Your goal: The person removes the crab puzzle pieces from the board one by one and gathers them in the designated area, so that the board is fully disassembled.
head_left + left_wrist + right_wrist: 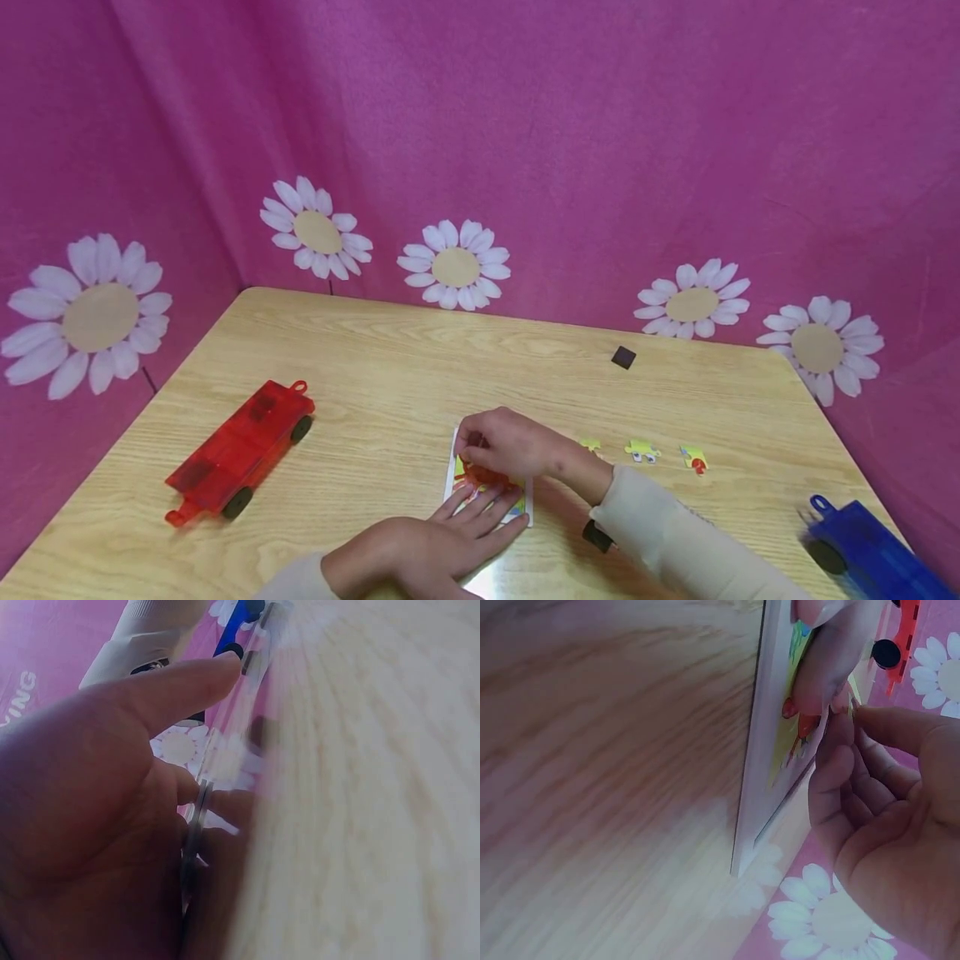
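A small puzzle board with a white border (529, 500) lies on the table in front of me, its yellow and red picture largely covered by both hands. My left hand (438, 550) rests on its near part with straight, slightly spread fingers. Over the far part of the board, my right hand (506, 442) has its fingers curled. In the right wrist view its thumb and index finger pinch a small puzzle piece (848, 710), mostly hidden by the fingertips. Three loose yellow puzzle pieces, one with eyes (643, 452), lie to the right of the board.
A red toy wagon (243, 450) stands at the left of the table. A blue toy wagon (885, 550) is at the right edge. Toward the back lies a dark square (623, 357). A black object (597, 536) is partly hidden by the right sleeve.
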### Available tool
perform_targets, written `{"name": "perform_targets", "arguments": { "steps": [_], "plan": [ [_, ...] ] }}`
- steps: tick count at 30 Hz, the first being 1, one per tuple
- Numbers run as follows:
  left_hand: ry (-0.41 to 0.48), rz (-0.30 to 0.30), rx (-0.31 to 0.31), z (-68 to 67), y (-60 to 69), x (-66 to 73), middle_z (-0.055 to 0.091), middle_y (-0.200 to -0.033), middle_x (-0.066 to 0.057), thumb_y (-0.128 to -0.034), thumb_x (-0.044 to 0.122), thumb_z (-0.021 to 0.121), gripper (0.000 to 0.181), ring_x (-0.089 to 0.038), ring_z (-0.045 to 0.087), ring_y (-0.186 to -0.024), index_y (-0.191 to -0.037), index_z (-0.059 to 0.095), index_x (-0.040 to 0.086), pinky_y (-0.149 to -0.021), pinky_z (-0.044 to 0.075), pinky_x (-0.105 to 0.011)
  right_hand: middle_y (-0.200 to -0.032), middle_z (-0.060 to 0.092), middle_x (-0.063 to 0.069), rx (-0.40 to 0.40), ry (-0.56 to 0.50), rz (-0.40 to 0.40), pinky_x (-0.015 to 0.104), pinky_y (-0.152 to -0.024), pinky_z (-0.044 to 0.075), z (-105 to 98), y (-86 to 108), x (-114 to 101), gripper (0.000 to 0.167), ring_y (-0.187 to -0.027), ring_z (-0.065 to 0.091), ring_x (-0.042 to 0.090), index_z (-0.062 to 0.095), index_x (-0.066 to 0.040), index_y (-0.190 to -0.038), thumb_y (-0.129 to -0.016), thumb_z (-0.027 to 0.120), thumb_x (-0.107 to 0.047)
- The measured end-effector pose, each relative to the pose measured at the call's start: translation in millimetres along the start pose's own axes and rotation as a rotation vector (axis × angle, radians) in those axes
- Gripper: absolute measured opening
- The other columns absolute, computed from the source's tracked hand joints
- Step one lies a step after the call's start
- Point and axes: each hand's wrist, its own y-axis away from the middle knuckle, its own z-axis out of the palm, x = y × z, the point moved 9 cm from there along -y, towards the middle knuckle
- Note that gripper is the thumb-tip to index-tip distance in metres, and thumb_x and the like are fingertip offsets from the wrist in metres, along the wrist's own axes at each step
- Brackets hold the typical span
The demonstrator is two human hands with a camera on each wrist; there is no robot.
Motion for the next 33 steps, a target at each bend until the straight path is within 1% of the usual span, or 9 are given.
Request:
{"name": "perform_targets", "arguments": {
  "steps": [6,11,16,18,22,25,30,33],
  "plan": [
    [0.046,-0.002,-0.022,1.9,-2.6,0.3,-0.018,-0.17,-0.01,-0.1028,0.058,0.052,0.093,-0.022,-0.023,-0.152,-0.167,0.0,0.014,-0.121,-0.01,-0.052,-0.074,0.059,-0.01,0.012,0.02,0.008,0.021,-0.061,0.047,0,-0.3,0,0.014,-0.064,0.051,0.002,0.066,-0.012,-0.09,-0.1,0.065,-0.003],
    [0.003,-0.003,-0.005,0.3,-3.1,0.3,-0.014,-0.17,-0.011,-0.1026,0.059,0.05,0.093,-0.022,-0.021,-0.153,-0.167,0.002,0.013,-0.122,-0.007,-0.052,-0.072,0.059,-0.01,0.028,0.031,0.009,0.022,-0.061,0.047,-3,-0.4,-2,0.015,-0.063,0.05,0.002,0.067,-0.011,-0.089,-0.099,0.064,-0.001],
    [0.024,-0.006,-0.01,0.6,-2.8,-0.1,-0.016,-0.17,-0.01,-0.1017,0.058,0.052,0.094,-0.022,-0.023,-0.152,-0.167,0.001,0.014,-0.121,-0.01,-0.051,-0.073,0.059,-0.009,0.055,0.028,0.007,0.023,-0.062,0.046,-10,3.8,-2,0.015,-0.065,0.05,0.003,0.067,-0.012,-0.089,-0.099,0.064,0.0],
    [0.015,-0.005,-0.008,0.5,-2.3,0.2,-0.015,-0.171,-0.01,-0.1017,0.058,0.052,0.094,-0.023,-0.022,-0.153,-0.167,0.001,0.014,-0.121,-0.01,-0.051,-0.075,0.06,-0.008,0.069,0.026,0.016,0.023,-0.063,0.047,-15,7.7,0,0.015,-0.066,0.052,0.003,0.066,-0.012,-0.09,-0.1,0.065,-0.001],
    [-0.076,-0.001,0.013,-0.6,-0.9,1.8,-0.011,-0.171,-0.012,-0.1019,0.061,0.05,0.093,-0.026,-0.016,-0.154,-0.167,0.003,0.012,-0.122,-0.006,-0.053,-0.078,0.063,-0.006,0.086,0.006,0.049,0.025,-0.063,0.05,-25,19.1,7,0.014,-0.068,0.056,0.004,0.067,-0.012,-0.092,-0.101,0.063,-0.002],
    [-0.142,-0.001,0.024,-1.0,0.3,2.1,-0.009,-0.171,-0.013,-0.1014,0.064,0.047,0.094,-0.028,-0.013,-0.155,-0.167,0.004,0.012,-0.122,-0.003,-0.054,-0.08,0.065,-0.006,0.103,0.001,0.048,0.027,-0.065,0.052,-32,30.4,14,0.015,-0.071,0.058,0.005,0.068,-0.011,-0.092,-0.101,0.062,-0.001],
    [-0.122,-0.003,0.017,-0.2,1.3,1.9,-0.011,-0.171,-0.013,-0.1016,0.064,0.047,0.095,-0.028,-0.015,-0.155,-0.167,0.002,0.012,-0.122,-0.005,-0.054,-0.081,0.064,-0.007,0.131,0.023,0.043,0.027,-0.066,0.051,-47,55.3,24,0.014,-0.072,0.056,0.005,0.07,-0.01,-0.093,-0.102,0.063,-0.003],
    [-0.143,-0.001,0.026,-0.7,1.1,2.3,-0.01,-0.171,-0.014,-0.1017,0.064,0.046,0.094,-0.028,-0.013,-0.155,-0.167,0.004,0.012,-0.122,-0.003,-0.054,-0.08,0.063,-0.007,0.137,0.031,0.059,0.026,-0.064,0.049,-57,71.6,28,0.015,-0.07,0.054,0.005,0.069,-0.011,-0.092,-0.102,0.062,-0.001]
  ]
}}
